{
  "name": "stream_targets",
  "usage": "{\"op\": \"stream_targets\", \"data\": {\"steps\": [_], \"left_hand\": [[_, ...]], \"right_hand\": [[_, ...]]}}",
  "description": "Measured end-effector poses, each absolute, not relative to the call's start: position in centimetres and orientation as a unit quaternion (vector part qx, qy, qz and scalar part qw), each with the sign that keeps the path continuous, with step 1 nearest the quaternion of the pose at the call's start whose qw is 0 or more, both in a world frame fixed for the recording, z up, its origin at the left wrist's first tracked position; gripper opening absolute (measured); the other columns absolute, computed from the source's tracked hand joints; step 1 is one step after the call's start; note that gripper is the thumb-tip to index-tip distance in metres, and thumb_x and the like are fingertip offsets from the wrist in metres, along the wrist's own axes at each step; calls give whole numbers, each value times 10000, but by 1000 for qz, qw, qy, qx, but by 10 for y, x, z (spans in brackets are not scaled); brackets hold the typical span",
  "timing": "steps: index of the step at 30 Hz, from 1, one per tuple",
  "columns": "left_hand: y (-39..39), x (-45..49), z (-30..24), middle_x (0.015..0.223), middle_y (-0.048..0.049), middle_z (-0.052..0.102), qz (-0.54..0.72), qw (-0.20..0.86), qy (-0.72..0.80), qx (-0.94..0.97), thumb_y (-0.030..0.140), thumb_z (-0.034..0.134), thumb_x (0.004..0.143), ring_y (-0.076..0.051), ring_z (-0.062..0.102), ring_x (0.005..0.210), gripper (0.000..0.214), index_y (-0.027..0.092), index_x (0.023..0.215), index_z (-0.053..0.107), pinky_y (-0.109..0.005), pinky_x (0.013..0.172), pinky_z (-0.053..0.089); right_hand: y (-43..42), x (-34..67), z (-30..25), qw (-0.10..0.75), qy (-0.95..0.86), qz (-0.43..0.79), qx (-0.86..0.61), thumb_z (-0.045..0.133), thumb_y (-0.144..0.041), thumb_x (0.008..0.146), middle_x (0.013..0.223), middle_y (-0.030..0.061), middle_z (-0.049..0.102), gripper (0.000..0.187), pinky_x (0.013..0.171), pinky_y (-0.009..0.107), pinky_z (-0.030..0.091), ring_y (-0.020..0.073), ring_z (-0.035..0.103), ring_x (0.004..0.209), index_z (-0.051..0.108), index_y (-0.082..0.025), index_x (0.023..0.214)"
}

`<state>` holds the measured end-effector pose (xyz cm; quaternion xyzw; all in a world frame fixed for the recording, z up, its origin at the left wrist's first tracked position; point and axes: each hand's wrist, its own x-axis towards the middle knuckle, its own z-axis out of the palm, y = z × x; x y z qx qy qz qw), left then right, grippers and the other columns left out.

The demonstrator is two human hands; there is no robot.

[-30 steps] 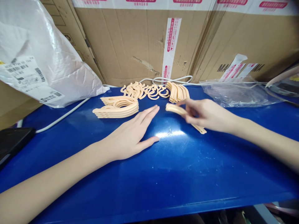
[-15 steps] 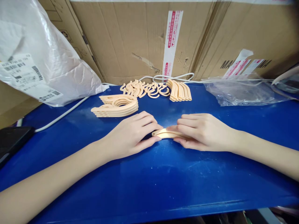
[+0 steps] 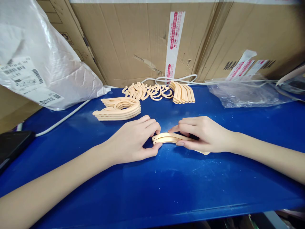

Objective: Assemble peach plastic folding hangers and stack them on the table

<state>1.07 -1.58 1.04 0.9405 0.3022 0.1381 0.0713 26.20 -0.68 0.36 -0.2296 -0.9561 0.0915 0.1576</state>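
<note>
Low over the blue table, both hands grip a pair of curved beige plastic hanger arms [image 3: 166,137] lying one along the other. My left hand [image 3: 140,136] pinches their left end between thumb and fingers, close to the small holes. My right hand [image 3: 202,135] is closed around the middle and right part, covering some of it; one tip shows below the palm. Beyond my left hand lies a stack of beige hanger pieces [image 3: 116,109]. Farther back are a heap of beige hooks [image 3: 156,92] and a row of loose hanger arms [image 3: 183,93].
Cardboard boxes [image 3: 124,38] stand along the back of the blue table [image 3: 152,184]. At the left are a white plastic parcel [image 3: 57,63], a white cable [image 3: 64,117] and a black phone [image 3: 14,148]. A clear plastic bag [image 3: 243,95] lies at the back right.
The hanger arms have shifted slightly left and their left ends show more. My left fingers have drawn back a little; my right fingers have lifted and parted somewhat, exposing the right tip.
</note>
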Motion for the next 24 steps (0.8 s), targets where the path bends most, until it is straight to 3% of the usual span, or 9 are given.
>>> {"op": "stream_targets", "data": {"steps": [8,15,24], "left_hand": [[-17,11,13,763,-4,521,108,48,317,941,252,514,772,-172,465,722,80,192,799,469,-282,583,346],[-17,11,10,749,-5,519,112,39,314,942,337,518,843,-168,466,712,166,188,794,463,-276,572,334],[-18,11,10,713,8,513,111,47,324,938,315,528,812,-153,472,671,152,198,759,446,-255,542,318]], "right_hand": [[-6,261,3,164,-949,120,-239,481,-454,945,797,21,620,364,620,251,394,129,541,690,637,-160,1093],[-6,260,4,160,-949,120,-244,493,-469,937,760,11,610,376,615,249,391,129,532,677,643,-158,1085],[-8,260,4,159,-951,109,-242,468,-460,952,834,41,648,394,633,254,408,134,557,697,638,-133,1089]]}}
